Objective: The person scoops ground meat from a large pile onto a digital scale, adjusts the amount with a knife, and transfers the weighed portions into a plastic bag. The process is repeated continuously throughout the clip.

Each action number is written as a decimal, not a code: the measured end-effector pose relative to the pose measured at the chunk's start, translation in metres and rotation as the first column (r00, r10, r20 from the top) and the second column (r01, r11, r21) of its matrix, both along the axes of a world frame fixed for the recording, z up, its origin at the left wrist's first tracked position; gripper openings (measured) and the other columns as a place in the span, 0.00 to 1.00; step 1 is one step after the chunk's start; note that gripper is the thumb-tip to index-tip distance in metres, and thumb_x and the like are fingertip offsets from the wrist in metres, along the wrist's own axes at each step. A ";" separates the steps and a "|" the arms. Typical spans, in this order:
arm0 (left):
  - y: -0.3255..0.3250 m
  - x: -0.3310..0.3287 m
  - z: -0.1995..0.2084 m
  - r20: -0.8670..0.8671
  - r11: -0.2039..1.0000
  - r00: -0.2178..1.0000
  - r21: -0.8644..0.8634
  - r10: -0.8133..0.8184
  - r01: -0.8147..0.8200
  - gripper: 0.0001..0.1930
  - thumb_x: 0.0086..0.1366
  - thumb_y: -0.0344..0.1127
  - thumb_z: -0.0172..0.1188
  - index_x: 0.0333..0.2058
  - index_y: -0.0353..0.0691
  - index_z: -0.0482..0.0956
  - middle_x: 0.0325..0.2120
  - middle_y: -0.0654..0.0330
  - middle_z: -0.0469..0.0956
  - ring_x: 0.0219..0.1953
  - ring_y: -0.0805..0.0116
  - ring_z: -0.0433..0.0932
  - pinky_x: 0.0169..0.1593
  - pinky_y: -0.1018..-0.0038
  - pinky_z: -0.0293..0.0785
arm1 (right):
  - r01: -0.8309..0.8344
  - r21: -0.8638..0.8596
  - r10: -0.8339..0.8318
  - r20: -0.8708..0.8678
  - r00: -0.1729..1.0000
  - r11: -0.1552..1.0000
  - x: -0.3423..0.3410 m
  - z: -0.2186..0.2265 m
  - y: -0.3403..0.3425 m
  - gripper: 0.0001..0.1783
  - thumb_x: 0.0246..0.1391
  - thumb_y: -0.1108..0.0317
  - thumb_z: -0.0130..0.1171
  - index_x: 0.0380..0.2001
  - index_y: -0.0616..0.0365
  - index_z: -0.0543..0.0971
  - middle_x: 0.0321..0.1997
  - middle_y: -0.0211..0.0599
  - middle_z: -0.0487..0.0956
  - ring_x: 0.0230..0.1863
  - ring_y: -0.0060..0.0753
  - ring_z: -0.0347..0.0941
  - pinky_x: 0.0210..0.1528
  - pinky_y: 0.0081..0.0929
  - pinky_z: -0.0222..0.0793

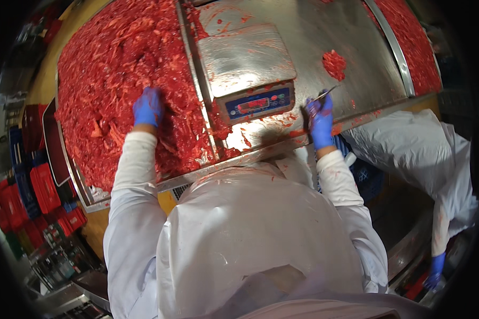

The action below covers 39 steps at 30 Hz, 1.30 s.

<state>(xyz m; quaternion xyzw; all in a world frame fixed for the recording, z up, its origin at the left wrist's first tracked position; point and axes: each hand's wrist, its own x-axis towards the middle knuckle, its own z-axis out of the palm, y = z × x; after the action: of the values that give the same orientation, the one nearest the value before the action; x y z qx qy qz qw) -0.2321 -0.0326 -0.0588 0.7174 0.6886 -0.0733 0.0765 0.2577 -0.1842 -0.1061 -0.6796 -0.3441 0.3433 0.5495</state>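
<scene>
My left hand (pixel 148 108), in a blue glove, reaches into a wide tray of chopped red meat (pixel 117 58). Its fingers are curled down at the meat, and their tips are hidden. In my right hand (pixel 320 119), also gloved in blue, is a knife (pixel 325 94) with a thin metal blade pointing away to the right. That hand is over the near edge of the steel table (pixel 367 69), just right of a scale (pixel 247 58). A small clump of meat (pixel 334 65) lies on the steel beyond the knife.
Another heap of red meat (pixel 407 42) lies behind a metal divider at the far right. A co-worker in white (pixel 404 138) bends down on the right, with a blue-gloved hand (pixel 435 272) low. Red crates (pixel 45 189) and blue crates stand at the left.
</scene>
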 end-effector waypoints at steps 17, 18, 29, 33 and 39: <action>0.025 0.010 0.051 -0.071 0.948 0.965 -0.215 -0.254 0.234 0.12 0.65 0.39 0.60 0.42 0.41 0.85 0.41 0.42 0.84 0.48 0.42 0.82 0.50 0.55 0.79 | -0.324 -0.116 0.340 0.174 0.924 0.939 -0.046 0.006 -0.029 0.51 0.50 0.71 0.78 0.73 0.64 0.61 0.69 0.53 0.71 0.70 0.46 0.70 0.71 0.36 0.67; 0.003 -0.008 0.015 0.012 0.979 0.982 -0.082 -0.187 0.187 0.13 0.64 0.39 0.60 0.43 0.41 0.85 0.43 0.42 0.84 0.50 0.42 0.82 0.51 0.55 0.79 | -0.332 -0.113 0.349 0.200 0.915 0.936 -0.044 0.002 -0.029 0.50 0.51 0.67 0.78 0.73 0.64 0.61 0.68 0.54 0.72 0.69 0.47 0.71 0.70 0.35 0.69; -0.002 0.015 0.113 0.550 0.999 0.835 -0.002 -0.033 0.041 0.25 0.63 0.36 0.64 0.57 0.30 0.79 0.46 0.46 0.84 0.42 0.62 0.84 0.47 0.66 0.80 | -0.306 -0.174 0.352 0.401 0.846 0.936 -0.043 -0.002 -0.032 0.52 0.50 0.59 0.78 0.73 0.63 0.62 0.68 0.53 0.73 0.66 0.47 0.74 0.68 0.36 0.70; 0.012 0.049 0.141 0.366 0.666 0.599 0.623 -0.712 0.410 0.25 0.62 0.38 0.67 0.54 0.29 0.80 0.41 0.50 0.85 0.37 0.67 0.82 0.42 0.69 0.79 | -0.311 -0.206 0.371 0.413 0.832 0.928 -0.048 0.010 -0.033 0.52 0.49 0.59 0.79 0.72 0.64 0.62 0.68 0.53 0.73 0.65 0.47 0.74 0.68 0.35 0.70; 0.032 0.161 0.226 0.249 0.436 0.410 0.771 -0.877 0.464 0.12 0.57 0.31 0.69 0.40 0.40 0.83 0.36 0.60 0.83 0.42 0.64 0.82 0.47 0.63 0.79 | -0.287 -0.220 0.359 0.461 0.812 0.932 -0.047 0.016 -0.034 0.52 0.49 0.58 0.79 0.72 0.63 0.63 0.67 0.52 0.73 0.65 0.47 0.74 0.68 0.35 0.71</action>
<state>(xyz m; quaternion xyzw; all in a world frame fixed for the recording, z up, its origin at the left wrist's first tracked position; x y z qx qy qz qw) -0.0714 -0.0002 0.1677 0.9036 0.2259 0.3626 0.0331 0.2103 -0.2180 -0.0898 -0.7129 -0.5583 0.2700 0.3275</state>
